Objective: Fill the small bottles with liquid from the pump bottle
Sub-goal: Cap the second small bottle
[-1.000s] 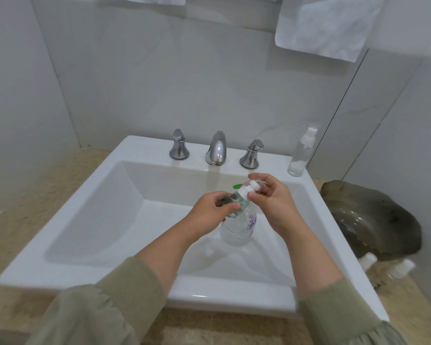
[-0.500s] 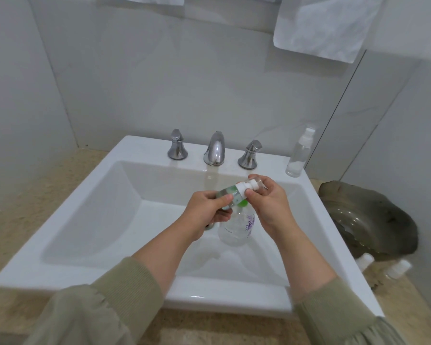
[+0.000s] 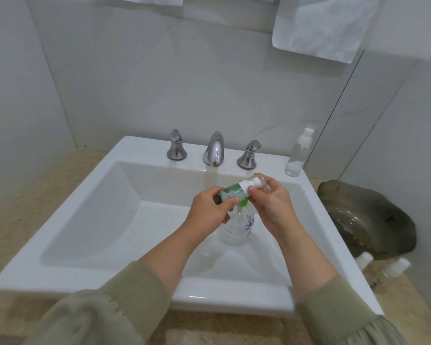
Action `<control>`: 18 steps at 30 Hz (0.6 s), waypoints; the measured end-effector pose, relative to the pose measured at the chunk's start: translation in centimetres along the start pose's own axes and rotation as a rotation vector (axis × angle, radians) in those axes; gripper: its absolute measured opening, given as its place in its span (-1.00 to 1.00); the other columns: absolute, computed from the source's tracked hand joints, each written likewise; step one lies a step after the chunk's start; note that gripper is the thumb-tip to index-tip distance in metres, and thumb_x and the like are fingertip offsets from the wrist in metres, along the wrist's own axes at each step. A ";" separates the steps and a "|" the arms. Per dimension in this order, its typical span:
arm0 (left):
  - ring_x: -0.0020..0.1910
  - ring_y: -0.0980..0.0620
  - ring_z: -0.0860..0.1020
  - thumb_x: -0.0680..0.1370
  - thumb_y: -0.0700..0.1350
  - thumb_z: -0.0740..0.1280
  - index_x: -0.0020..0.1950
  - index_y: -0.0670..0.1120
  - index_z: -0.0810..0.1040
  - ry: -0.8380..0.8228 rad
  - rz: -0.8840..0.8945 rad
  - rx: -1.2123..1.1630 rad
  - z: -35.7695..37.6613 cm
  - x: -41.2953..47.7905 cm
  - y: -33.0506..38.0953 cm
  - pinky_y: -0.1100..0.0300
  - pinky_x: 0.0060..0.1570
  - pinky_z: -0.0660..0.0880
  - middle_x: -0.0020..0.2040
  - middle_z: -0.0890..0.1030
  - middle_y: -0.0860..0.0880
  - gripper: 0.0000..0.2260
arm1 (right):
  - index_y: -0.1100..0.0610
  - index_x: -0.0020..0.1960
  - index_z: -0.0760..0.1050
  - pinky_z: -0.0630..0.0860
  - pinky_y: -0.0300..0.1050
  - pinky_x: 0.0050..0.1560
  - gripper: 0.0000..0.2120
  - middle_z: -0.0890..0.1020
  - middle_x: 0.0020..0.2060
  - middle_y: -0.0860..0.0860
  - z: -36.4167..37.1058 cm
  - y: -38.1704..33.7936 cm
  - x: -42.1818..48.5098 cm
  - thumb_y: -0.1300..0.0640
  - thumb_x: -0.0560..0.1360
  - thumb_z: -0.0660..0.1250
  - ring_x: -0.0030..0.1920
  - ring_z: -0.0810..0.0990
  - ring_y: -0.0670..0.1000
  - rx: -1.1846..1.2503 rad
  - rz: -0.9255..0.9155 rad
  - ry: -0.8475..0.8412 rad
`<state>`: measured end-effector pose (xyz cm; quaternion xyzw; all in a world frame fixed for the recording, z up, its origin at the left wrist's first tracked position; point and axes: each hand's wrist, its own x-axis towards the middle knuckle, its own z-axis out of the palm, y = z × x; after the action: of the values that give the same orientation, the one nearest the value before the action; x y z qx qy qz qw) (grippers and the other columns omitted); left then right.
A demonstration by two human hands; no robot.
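Over the white sink (image 3: 105, 212), my left hand (image 3: 209, 207) grips a small bottle of green liquid (image 3: 232, 191), held almost level. My right hand (image 3: 271, 200) pinches that bottle's white cap (image 3: 250, 184). Below both hands, in the basin, stands the clear pump bottle (image 3: 237, 227) with purple print and a green pump head; my hands hide most of its top. Another small clear bottle with a white spray cap (image 3: 297, 155) stands upright on the sink's back right corner.
A chrome spout (image 3: 214, 151) and two tap handles sit at the back of the sink. A dark dish (image 3: 366, 215) lies on the stone counter to the right, with two white-capped bottles (image 3: 381, 263) in front of it. White towels (image 3: 319, 26) hang above.
Both hands have lifted the small green bottle slightly and tilted it closer to level; my right hand's fingers have shifted on the cap.
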<state>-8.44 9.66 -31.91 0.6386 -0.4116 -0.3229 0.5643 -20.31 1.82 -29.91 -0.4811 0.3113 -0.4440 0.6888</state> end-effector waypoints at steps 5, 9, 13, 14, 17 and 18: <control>-0.42 0.02 0.54 0.61 0.00 0.18 0.19 -0.08 0.53 -0.068 0.002 -0.022 0.4 0.1 -0.3 0.16 -0.35 0.52 -0.23 0.58 -0.10 -0.74 | 0.22 -0.02 0.52 0.57 -0.11 -0.10 -0.84 0.65 -0.24 0.04 -0.2 -0.5 0.0 0.34 0.42 0.41 -0.22 0.61 -0.03 -0.119 -0.113 0.211; -0.33 0.02 0.55 0.61 0.02 0.15 0.25 -0.02 0.48 0.051 0.058 0.130 0.1 0.5 -0.8 0.13 -0.26 0.49 -0.23 0.59 -0.04 -0.73 | 0.09 -0.04 0.53 0.51 -0.19 -0.13 -0.80 0.62 -0.21 -0.01 -0.9 -0.9 1.1 0.26 0.39 0.46 -0.19 0.57 -0.07 -0.370 -0.310 0.461; -0.09 -0.04 0.57 0.62 -0.02 0.12 0.35 -0.02 0.40 0.100 0.185 0.452 0.1 0.8 -1.3 0.07 -0.02 0.49 -0.16 0.58 0.02 -0.69 | 0.17 0.15 0.52 0.34 -0.30 -0.09 -0.71 0.58 -0.06 0.00 -1.1 -1.1 3.5 0.21 0.44 0.41 -0.07 0.52 -0.07 -0.589 -0.333 0.558; -0.05 -0.06 0.56 0.62 -0.02 0.12 0.36 -0.02 0.39 0.103 0.199 0.495 0.0 0.8 -1.5 0.07 0.01 0.48 -0.11 0.59 0.02 -0.68 | 0.17 0.17 0.51 0.33 -0.28 -0.09 -0.69 0.59 -0.03 0.01 -1.2 -1.1 4.4 0.20 0.44 0.41 -0.05 0.52 -0.06 -0.624 -0.323 0.570; 0.08 -0.08 0.54 0.63 -0.03 0.09 0.39 -0.02 0.36 0.098 0.219 0.576 0.1 1.0 -1.9 0.07 0.09 0.46 0.10 0.59 -0.01 -0.67 | 0.16 0.19 0.52 0.38 -0.21 -0.04 -0.66 0.62 0.03 0.04 -1.8 -1.9 7.3 0.16 0.43 0.43 0.01 0.58 0.02 -0.692 -0.296 0.600; 0.11 -0.08 0.54 0.63 -0.02 0.08 0.39 -0.01 0.36 0.094 0.221 0.591 0.1 1.2 -2.0 0.07 0.10 0.45 0.16 0.58 -0.02 -0.67 | 0.16 0.20 0.52 0.40 -0.20 -0.02 -0.65 0.62 0.04 0.04 -1.9 -2.1 8.2 0.15 0.43 0.42 0.04 0.58 0.03 -0.703 -0.297 0.601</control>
<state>-7.67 8.63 -33.89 0.7406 -0.5279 -0.0965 0.4044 -19.23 -6.64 -28.56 -0.5744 0.5557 -0.5246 0.2935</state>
